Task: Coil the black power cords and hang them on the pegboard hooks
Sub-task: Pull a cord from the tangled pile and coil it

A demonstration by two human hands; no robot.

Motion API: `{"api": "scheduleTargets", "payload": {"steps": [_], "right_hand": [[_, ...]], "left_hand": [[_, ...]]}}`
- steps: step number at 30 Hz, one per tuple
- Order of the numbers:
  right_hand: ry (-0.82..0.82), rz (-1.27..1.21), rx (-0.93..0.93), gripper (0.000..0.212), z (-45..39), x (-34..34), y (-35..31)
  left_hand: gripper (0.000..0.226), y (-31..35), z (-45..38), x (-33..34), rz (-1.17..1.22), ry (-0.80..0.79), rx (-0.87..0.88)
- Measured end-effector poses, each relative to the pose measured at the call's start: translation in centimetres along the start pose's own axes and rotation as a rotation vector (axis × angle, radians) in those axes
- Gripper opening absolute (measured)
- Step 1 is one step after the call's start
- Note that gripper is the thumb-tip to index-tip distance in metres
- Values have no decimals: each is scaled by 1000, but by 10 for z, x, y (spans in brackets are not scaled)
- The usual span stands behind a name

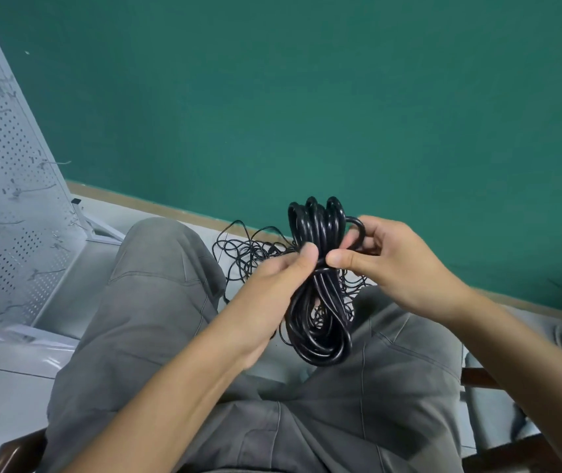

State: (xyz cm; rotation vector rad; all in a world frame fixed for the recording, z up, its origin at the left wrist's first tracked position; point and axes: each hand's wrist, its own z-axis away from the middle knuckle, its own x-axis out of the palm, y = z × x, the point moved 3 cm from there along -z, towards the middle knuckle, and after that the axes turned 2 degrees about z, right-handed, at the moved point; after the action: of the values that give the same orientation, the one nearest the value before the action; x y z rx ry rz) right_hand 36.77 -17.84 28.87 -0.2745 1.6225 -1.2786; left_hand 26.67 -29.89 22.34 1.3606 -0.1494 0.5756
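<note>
A dark green wall [307, 97] fills the upper view, meeting a pale tiled floor [6, 387] along a tan skirting strip. A white perforated metal pegboard [3, 172] leans at the left edge, its foot on the floor. The seated person's grey trousers [143, 319] cover the lower middle. Above the lap, a thick glossy black power cord bundle [320, 302] hangs coiled in long loops. The left hand [272, 285] grips the bundle's waist, thumb across it; the right hand [402, 264] pinches a cord loop being wound around that waist. Behind, a tangle of thin black cords [249, 254] lies on the floor by the wall.
</note>
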Motion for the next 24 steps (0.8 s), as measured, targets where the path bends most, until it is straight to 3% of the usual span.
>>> {"api": "scheduleTargets", "payload": {"steps": [4,7,12,15,20,24], "right_hand": [[11,43,-18,33,1,6,-4],[-23,-71,-7,38,0,11,-11],[-63,-106,-49,42,-1,17,-23],[-78,-87,-63,42,2,11,-28],[-84,-140,-41,48,14,-3,-36],[-116,-107,4,52,16,-6,-28]], "left_hand": [[52,3,5,9,16,-100,27],[41,4,2,7,19,-27,121],[48,3,2,2,154,71,172],[54,2,2,0,211,37,152],[23,4,6,4,300,-103,156],[47,-1,6,6,351,-227,164]]}}
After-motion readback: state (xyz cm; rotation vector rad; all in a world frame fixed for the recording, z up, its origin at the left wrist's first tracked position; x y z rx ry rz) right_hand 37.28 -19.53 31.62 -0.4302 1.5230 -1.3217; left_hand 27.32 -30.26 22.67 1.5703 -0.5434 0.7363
